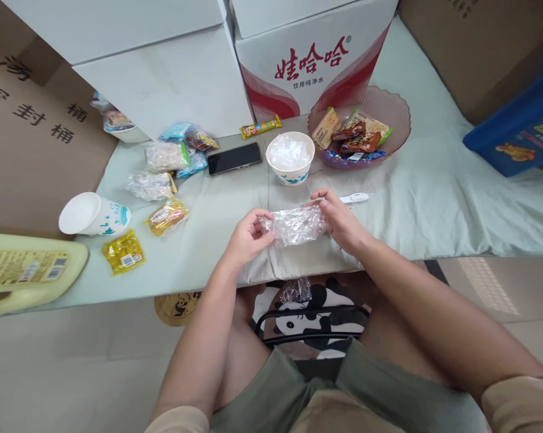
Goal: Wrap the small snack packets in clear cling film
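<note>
A crinkled, clear plastic wrapper (298, 226) is stretched flat over the near part of the table, between my two hands. My left hand (252, 237) pinches its left end between thumb and fingers. At the other end, my right hand (341, 221) grips the right edge, its fingertips partly hidden. Just beyond the right hand lies a white plastic strip-like piece (355, 198). Behind the wrapper stands a white paper cup (293, 178) with a blue print, filled with crumpled clear plastic (289, 151).
A pink glass bowl (400, 129) holds packaged snacks. Left of the cup lie a phone (235, 159), a yellow snack stick (261, 127) and several wrapped snacks (165, 156). A tipped paper cup (113, 219) and a yellow jug (36, 270) are far left. White cartons (163, 84) line the back.
</note>
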{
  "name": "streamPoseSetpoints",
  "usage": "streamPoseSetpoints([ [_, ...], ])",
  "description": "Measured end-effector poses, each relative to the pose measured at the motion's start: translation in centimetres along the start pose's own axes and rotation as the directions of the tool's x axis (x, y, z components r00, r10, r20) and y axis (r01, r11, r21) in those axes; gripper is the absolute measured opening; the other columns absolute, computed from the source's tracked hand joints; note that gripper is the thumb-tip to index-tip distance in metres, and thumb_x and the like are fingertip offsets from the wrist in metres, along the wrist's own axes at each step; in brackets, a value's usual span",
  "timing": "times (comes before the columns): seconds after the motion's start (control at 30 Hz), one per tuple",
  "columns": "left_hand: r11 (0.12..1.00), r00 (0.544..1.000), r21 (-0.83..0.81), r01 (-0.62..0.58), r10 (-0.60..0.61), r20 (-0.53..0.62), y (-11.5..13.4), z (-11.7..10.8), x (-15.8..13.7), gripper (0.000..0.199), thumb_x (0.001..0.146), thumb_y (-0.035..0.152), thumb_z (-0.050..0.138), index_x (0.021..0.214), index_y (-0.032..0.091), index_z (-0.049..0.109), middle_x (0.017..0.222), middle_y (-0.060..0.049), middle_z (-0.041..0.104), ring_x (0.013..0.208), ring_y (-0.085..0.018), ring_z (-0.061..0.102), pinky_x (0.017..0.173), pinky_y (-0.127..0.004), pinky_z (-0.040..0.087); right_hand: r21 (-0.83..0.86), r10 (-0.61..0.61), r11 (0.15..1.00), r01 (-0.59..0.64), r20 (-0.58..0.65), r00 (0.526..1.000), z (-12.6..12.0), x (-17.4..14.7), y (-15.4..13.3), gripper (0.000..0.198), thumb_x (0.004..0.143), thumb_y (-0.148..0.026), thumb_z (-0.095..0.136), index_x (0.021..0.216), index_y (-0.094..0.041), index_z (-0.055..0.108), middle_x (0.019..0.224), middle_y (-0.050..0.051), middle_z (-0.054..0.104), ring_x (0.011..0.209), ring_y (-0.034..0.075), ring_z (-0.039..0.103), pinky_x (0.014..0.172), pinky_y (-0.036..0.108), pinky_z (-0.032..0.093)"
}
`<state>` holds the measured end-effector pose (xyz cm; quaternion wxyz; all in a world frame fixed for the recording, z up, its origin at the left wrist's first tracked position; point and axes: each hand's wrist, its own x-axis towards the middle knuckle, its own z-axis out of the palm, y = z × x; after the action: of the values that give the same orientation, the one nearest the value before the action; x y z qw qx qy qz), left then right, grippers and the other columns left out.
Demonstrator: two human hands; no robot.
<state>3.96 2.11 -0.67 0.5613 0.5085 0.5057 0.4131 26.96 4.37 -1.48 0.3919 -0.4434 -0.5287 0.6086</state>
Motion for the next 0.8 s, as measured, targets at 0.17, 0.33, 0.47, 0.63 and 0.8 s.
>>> streamPoseSetpoints([
  [0.17,0.987,0.966,0.043,-0.157,0.162,-0.200,-0.4,0.6,0.6,0.054,0.064,0.024,0.082,0.110,0.027,0.054,0.101,-0.001,0.064,0.085,-0.012,0.060,0.074,-0.023,0.048,-0.117,0.100,0.986,-0.118,-0.152,0.983,0.2,0.0,0.0,0.080,0.065,-0.034,0.078,0.133,-0.025,0.038,0.086,-0.001,0.063,0.065,0.016,0.055,0.061,0.031,0.045],
  [0.33,0.966,0.902,0.177,-0.187,0.241,-0.359,-0.6,0.7,0.6,0.025,0.076,0.033,0.078,0.085,0.022,0.056,0.078,0.001,0.056,0.074,-0.012,0.055,0.071,-0.024,0.045,-0.310,-0.061,0.949,-0.054,-0.349,0.935,-0.2,0.1,-0.2,0.027,0.072,-0.037,0.072,0.089,-0.022,0.056,0.072,0.000,0.061,0.066,0.017,0.053,0.066,0.033,0.041],
  [0.47,0.976,0.977,0.147,-0.158,0.177,-0.121,-1.1,2.3,0.1,0.040,0.078,0.040,0.079,0.109,0.023,0.061,0.108,-0.006,0.068,0.103,-0.019,0.065,0.092,-0.030,0.050,-0.342,-0.237,0.917,0.207,-0.049,0.970,0.6,-0.5,-0.3,0.014,0.078,-0.032,0.063,0.077,-0.022,0.054,0.086,0.004,0.067,0.084,0.021,0.059,0.079,0.034,0.043],
  [0.63,0.992,0.992,0.008,-0.125,0.125,0.028,-1.2,3.9,-0.1,0.063,0.077,0.054,0.079,0.128,0.024,0.058,0.132,-0.011,0.065,0.121,-0.024,0.063,0.101,-0.034,0.050,-0.016,-0.203,0.977,0.213,0.246,0.948,1.8,-1.0,-0.4,0.021,0.086,-0.038,0.057,0.081,-0.023,0.043,0.084,0.000,0.058,0.075,0.015,0.051,0.070,0.028,0.042],
  [0.8,0.993,0.987,-0.053,-0.107,0.099,-0.124,-0.9,3.9,0.2,0.040,0.079,0.055,0.077,0.099,0.021,0.071,0.093,-0.004,0.073,0.088,-0.017,0.066,0.081,-0.027,0.053,-0.102,-0.164,0.982,0.160,-0.037,0.986,1.9,-0.5,0.1,0.022,0.082,-0.036,0.066,0.093,-0.022,0.052,0.087,0.001,0.058,0.077,0.015,0.052,0.069,0.028,0.042],
])
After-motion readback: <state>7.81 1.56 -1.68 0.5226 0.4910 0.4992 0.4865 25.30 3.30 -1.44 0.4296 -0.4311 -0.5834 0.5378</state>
